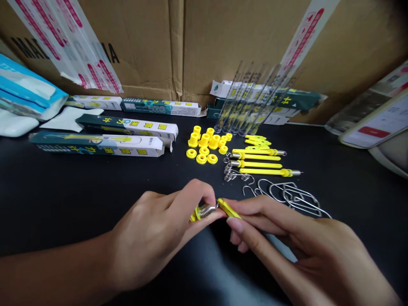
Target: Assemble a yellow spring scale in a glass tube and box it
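Note:
My left hand (153, 229) is closed around a yellow plastic rod with a metal coil spring (206, 211) on its end. Most of that rod is hidden inside the fingers. Between thumb and fingers, my right hand (296, 242) pinches a small yellow plastic clip (229, 209). The clip meets the wire end of the spring; whether they are hooked together I cannot tell. Just beyond the hands lie several yellow rods (261, 164), some fitted with springs, along with loose springs (228, 172) and metal hooks (301, 197).
Yellow caps and rings (204, 144) are grouped mid-table, with more yellow clips (256, 140) to their right. Clear tubes (247, 102) stand upright behind. Small printed boxes (127, 144) lie at left, a phone (376, 123) leans at right, and a large cardboard box (204, 46) backs the table.

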`<state>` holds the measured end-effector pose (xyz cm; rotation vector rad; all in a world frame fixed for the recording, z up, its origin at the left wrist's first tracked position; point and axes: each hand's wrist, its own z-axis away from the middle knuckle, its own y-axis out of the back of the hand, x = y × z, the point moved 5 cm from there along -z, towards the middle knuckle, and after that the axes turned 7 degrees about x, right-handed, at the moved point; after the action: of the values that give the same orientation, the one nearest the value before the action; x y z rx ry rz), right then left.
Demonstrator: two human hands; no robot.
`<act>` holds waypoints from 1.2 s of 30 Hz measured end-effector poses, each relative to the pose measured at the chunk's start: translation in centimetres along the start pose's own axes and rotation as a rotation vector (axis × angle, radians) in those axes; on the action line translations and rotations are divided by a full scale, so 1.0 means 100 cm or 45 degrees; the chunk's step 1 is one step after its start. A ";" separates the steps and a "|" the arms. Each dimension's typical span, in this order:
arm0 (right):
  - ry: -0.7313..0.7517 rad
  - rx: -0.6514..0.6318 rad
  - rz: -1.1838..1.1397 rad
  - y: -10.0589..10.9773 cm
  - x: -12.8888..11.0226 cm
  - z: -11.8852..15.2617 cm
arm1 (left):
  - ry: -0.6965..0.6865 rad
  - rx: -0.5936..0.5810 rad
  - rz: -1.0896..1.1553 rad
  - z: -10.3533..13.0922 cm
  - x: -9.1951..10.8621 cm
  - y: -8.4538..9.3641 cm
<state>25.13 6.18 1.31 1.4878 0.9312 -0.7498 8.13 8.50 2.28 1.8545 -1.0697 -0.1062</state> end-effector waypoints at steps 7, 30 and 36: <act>-0.182 -0.092 -0.056 -0.003 0.005 0.001 | 0.067 -0.028 0.036 0.001 -0.003 0.000; -0.200 -0.109 -0.053 -0.001 0.004 -0.001 | 0.110 -0.058 0.048 0.000 -0.004 0.000; -0.218 -0.128 -0.159 -0.001 0.005 -0.004 | 0.112 -0.058 0.060 -0.001 -0.004 0.000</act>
<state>25.22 6.66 0.86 1.2653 0.9232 -0.8935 7.90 8.85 2.20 1.7756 -1.0412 -0.0208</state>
